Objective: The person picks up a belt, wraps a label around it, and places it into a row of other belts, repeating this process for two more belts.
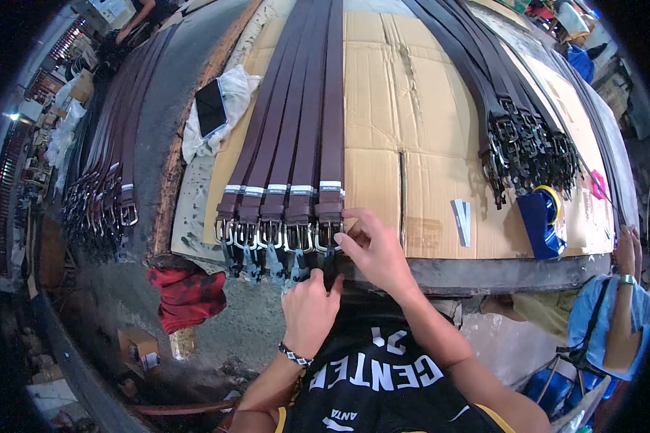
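Several dark brown belts (292, 130) lie side by side on the cardboard (374, 108), silver buckles toward the table's front edge and white label bands near them. My right hand (372, 245) is at the rightmost buckle, its thumb and index finger bent round the buckle's right side. My left hand (311, 303) is just below the same buckle, its fingers closed at a dark hanging tag; what they hold is too small to make out. Grey-blue tags (274, 265) hang from the other buckles.
A phone (211, 108) rests on white plastic at the left. On the right are more belts (523, 123), a blue tape dispenser (540, 224) and white strips (461, 222). Red cloth (186, 296) hangs below the front edge. A person in blue (607, 317) is at the right edge.
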Demonstrator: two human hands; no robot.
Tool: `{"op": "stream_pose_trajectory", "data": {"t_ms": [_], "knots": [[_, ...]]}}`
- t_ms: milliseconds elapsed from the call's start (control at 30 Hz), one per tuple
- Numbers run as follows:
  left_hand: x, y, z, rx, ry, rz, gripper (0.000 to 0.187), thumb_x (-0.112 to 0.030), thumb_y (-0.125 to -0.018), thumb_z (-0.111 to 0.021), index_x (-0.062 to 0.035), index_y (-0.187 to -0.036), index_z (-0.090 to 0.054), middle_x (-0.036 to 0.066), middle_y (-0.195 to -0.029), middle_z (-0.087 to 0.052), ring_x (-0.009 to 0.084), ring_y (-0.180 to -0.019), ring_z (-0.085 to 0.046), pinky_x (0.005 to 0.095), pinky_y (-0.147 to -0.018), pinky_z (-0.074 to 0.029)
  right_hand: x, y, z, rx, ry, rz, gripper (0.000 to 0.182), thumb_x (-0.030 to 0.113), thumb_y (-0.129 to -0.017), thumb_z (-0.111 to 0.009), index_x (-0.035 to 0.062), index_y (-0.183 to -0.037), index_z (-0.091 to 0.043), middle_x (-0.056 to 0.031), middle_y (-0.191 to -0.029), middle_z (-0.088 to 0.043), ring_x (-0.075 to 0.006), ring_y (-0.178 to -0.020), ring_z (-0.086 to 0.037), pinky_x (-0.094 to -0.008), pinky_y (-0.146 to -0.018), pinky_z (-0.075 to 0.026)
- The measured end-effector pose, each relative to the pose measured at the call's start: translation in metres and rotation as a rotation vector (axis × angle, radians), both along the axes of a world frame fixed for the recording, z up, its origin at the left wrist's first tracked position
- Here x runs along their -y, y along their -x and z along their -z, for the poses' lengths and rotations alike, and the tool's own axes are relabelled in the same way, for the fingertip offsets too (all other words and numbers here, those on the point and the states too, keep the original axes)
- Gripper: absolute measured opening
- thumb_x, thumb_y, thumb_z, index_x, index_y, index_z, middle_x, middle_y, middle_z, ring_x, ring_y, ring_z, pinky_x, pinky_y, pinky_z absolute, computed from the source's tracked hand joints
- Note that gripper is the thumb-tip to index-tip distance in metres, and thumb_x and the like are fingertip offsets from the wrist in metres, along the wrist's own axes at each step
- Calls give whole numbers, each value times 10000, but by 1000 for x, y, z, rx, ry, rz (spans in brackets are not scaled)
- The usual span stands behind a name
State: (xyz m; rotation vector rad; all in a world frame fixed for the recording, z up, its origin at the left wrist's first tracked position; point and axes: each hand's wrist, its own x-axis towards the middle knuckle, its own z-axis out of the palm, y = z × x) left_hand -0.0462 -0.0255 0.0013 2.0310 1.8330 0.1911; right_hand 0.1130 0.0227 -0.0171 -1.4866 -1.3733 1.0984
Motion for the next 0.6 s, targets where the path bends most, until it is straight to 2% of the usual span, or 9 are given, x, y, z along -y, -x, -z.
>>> {"op": "stream_pose_trajectory", "data": {"t_ms": [67, 200, 300, 467, 600], "knots": [[4, 6, -4, 59, -32, -17, 425, -424, -914, -706, -23, -807, -617, 207, -636, -659, 414, -618, -681, 501, -568, -526, 1, -1, 0, -30, 3, 7, 373, 184, -915, -732, -14, -1211, -621, -180, -773, -682, -245, -671, -660, -373, -653, -523], [10, 21, -15, 175, -78, -188, 451, -474, -873, -750, -36, -827, -651, 158, -583, -635, 386, -570, -662, 480, -544, -506, 5, -7, 15, -112, -19, 17, 354, 217, -948, -712, -25, -1194, -635, -135, -776, -681, -168, -675, -625, -331, -653, -516], [-2, 31, -15, 73, -188, -258, 434, -462, -876, -755, -42, -830, -655, 126, -553, -615, 368, -553, -651, 467, -533, -495, 7, -6, 22, -172, -21, 53, 341, 229, -965, -694, -33, -1179, -647, -115, -802, -686, -133, -714, -616, -309, -668, -515], [-17, 28, -3, -98, -233, -125, 454, -445, -901, -708, -10, -791, -641, 209, -637, -655, 409, -616, -676, 503, -570, -524, 7, -9, 23, -162, 13, 49, 306, 220, -978, -671, -41, -1138, -669, -116, -833, -697, -123, -744, -626, -287, -677, -513], [-17, 26, -1, -147, -204, -91, 427, -396, -911, -699, -11, -738, -631, 215, -634, -653, 419, -621, -674, 506, -569, -522, 8, -14, 21, -149, 15, 37, 283, 208, -981, -658, -41, -1112, -679, -121, -815, -703, -139, -710, -630, -299, -659, -514]]}}
